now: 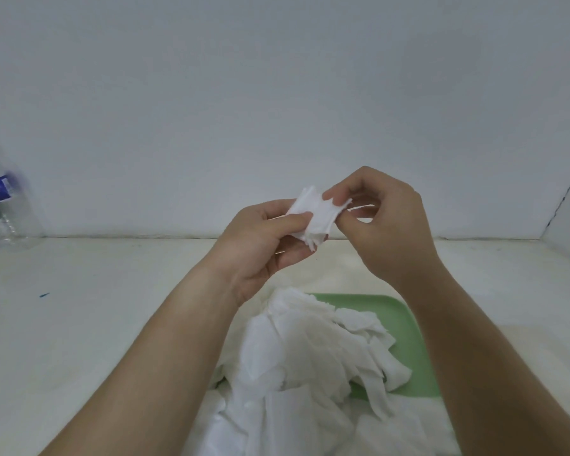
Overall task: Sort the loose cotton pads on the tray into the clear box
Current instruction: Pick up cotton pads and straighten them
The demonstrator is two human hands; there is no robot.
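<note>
A small stack of white cotton pads (314, 213) is held up in the air above the far edge of the table, between both hands. The left hand (267, 245) grips the stack from the left, thumb pressed on its near face and fingers curled behind it. The right hand (389, 222) pinches the right edge of the stack between thumb and fingertips, its other fingers curled in. Below the hands, a large loose heap of cotton pads (310, 357) lies on a green tray (405, 327), covering most of it and spilling over its near and left edges onto the table (96, 307). The tray's right side and far right corner show bare green. The table is pale and runs back to a light wall (277, 93). At the far left, against the wall, stands a clear plastic water bottle (0, 205) with a blue label, blurred.
</note>
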